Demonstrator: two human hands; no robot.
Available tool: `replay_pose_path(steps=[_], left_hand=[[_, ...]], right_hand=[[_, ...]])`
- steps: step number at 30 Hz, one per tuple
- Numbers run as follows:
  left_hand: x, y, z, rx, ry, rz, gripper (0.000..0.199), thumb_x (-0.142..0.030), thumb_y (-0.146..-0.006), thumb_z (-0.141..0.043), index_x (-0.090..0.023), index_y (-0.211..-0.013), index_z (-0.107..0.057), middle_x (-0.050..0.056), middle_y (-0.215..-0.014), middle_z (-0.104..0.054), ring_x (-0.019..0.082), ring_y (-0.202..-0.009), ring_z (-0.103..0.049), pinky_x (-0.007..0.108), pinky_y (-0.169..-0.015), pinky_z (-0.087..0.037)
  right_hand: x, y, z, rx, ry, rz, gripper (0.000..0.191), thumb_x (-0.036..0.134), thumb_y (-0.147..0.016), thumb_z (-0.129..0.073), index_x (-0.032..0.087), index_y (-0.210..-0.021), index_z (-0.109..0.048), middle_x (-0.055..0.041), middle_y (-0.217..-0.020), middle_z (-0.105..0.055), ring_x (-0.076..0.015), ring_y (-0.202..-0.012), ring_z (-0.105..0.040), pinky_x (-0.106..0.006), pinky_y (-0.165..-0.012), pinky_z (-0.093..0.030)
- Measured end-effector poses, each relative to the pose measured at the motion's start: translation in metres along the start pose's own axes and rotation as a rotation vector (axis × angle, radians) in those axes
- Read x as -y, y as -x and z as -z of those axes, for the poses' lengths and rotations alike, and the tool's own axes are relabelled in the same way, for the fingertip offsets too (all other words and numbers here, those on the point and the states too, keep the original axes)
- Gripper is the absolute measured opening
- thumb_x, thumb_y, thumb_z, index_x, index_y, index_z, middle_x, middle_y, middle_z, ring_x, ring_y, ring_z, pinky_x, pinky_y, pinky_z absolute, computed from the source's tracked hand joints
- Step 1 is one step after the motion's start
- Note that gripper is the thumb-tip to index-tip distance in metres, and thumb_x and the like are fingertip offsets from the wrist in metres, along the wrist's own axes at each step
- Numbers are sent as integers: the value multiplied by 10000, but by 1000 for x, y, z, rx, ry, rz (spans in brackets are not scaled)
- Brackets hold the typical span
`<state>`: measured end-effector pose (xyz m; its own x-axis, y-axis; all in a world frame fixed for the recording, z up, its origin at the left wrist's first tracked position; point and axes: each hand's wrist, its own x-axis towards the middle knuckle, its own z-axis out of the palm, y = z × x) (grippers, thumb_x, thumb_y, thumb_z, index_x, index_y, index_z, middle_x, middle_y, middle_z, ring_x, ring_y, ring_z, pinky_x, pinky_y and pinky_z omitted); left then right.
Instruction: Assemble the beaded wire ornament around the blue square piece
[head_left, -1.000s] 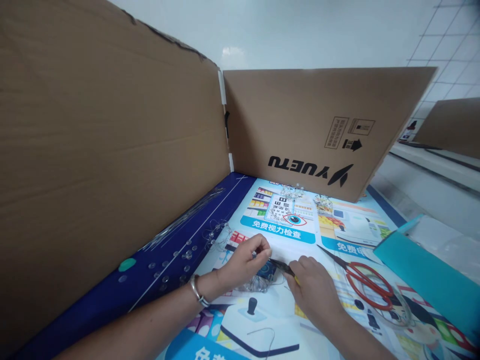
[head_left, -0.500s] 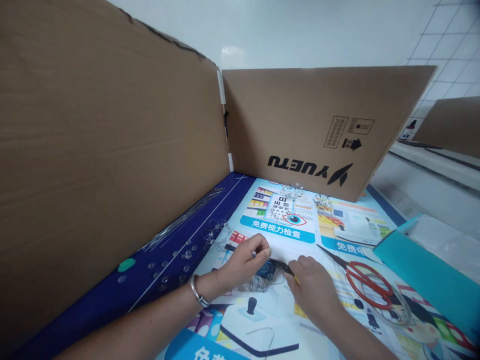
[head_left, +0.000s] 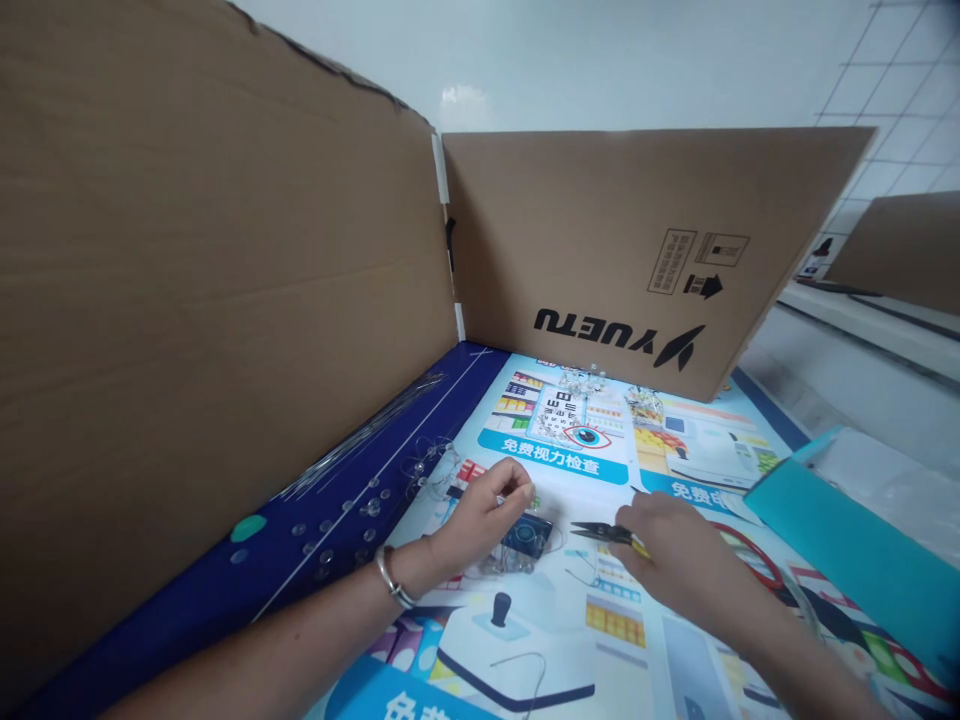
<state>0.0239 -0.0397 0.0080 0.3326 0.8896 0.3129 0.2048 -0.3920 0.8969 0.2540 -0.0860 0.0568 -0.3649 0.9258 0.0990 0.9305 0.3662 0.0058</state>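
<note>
My left hand [head_left: 495,505], with a silver bracelet at the wrist, is closed in a pinch. What sits between its fingertips is too small to make out. Just below it lies a tangle of thin wire with clear beads [head_left: 514,562] on the printed sheet. My right hand [head_left: 667,545] grips needle-nose pliers [head_left: 600,532] with yellow-and-black handles. Their dark jaws point left toward my left hand, apart from it. Red-handled scissors [head_left: 757,560] lie behind my right hand and are partly hidden by it.
Clear round beads [head_left: 371,507], straight wires [head_left: 360,435] and a green piece [head_left: 248,529] lie along the dark blue strip. Cardboard panels [head_left: 645,230] stand at the left and back. More wire-and-bead bundles [head_left: 645,405] lie behind. A teal box [head_left: 862,560] is at right.
My right hand has drawn the pliers back to the right, away from my left hand, and now covers part of the scissors. My left hand stays pinched in nearly the same place.
</note>
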Motion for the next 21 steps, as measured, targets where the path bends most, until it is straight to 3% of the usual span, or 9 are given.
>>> replay_pose_path(steps=[9,15,17,21], left_hand=[[7,-4,-1,-47,54,45,118,-232,-847,-404,-172,-764,-463,-26,-705,-458,104,-645,-418,218,-592,-344],[8,-4,-1,-50,73,68,140,-264,-855,-402,-170,-772,-464,-18,-735,-486,107,-670,-443,223,-604,-353],[8,-4,-1,-45,78,70,135,-261,-855,-404,-173,-772,-462,-19,-733,-486,107,-672,-448,225,-608,-357],[8,-4,-1,-36,80,62,122,-246,-853,-407,-177,-768,-462,-20,-732,-488,108,-679,-455,229,-623,-366]], right_hand=[[-23,17,7,125,80,87,94,332,-716,-593,247,-696,-628,-34,-700,-598,-202,-693,-539,-295,-589,-308],[-10,17,-1,133,166,58,91,318,-710,-600,237,-699,-641,-56,-689,-600,-217,-673,-551,-303,-567,-300],[-2,18,-2,137,219,51,60,240,-715,-586,239,-710,-645,-59,-673,-600,-221,-653,-550,-307,-556,-295],[16,20,-1,113,365,44,216,62,-692,-518,239,-706,-641,-73,-668,-598,-228,-625,-537,-331,-559,-293]])
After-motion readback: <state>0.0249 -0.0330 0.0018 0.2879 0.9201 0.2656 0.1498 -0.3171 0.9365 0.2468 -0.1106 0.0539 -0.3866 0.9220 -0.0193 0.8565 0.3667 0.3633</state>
